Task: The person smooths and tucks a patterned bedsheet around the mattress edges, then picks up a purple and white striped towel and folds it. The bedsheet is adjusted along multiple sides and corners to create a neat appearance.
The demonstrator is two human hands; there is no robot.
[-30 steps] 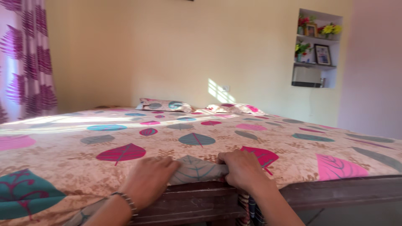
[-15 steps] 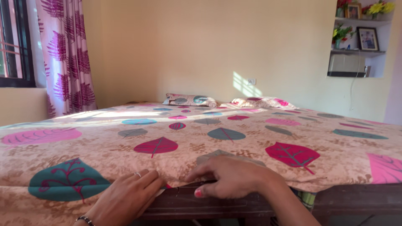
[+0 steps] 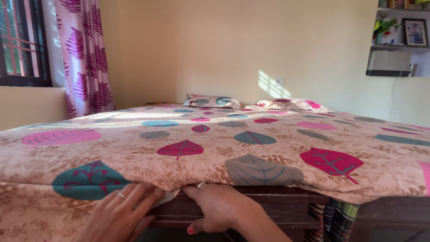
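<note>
A beige bedsheet [image 3: 215,148] printed with pink, teal and grey leaves covers a wide bed. My left hand [image 3: 118,215], a ring on one finger, lies flat on the hanging part of the sheet at the foot edge. Just to its right, my right hand [image 3: 219,208] presses against the dark wooden bed frame [image 3: 277,204], its fingertips tucked under the sheet's edge. Both hands have fingers spread and grip nothing that I can see.
Two matching pillows [image 3: 208,101] [image 3: 291,104] lie at the head by the yellow wall. A pink leaf-print curtain [image 3: 83,58] and a window [image 3: 22,42] stand at the left. A wall niche [image 3: 403,40] with a picture frame and flowers is at the right. Striped cloth [image 3: 336,217] hangs under the frame.
Both hands have slid left along the foot edge. The grey leaf patch they pinched a second ago now lies flat on the bed. My view has swung left, bringing in the window.
</note>
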